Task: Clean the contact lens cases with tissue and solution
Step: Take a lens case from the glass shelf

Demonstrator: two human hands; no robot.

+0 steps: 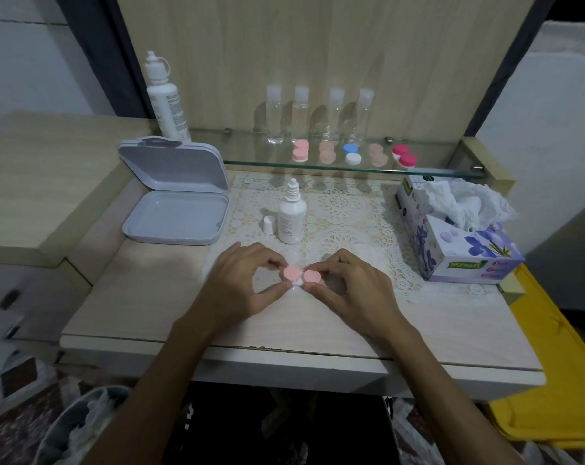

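Observation:
A pink contact lens case (pixel 301 275) with two round caps and a white body rests low over the lace mat, held between both hands. My left hand (pixel 244 286) pinches its left cap with thumb and fingers. My right hand (pixel 351 290) pinches the right cap the same way. Just behind them stands a small white solution bottle (pixel 291 214) with its nozzle bare, and its white cap (pixel 268 225) sits beside it on the left. A purple tissue box (pixel 458 243) with tissue sticking out stands at the right.
An open grey hinged box (pixel 177 203) lies at the left. On the glass shelf (pixel 250 162) behind are several lens cases (pixel 353 154), several clear bottles (pixel 300 114) and a tall white bottle (pixel 166 99). A bin with a liner (pixel 79 427) sits below left.

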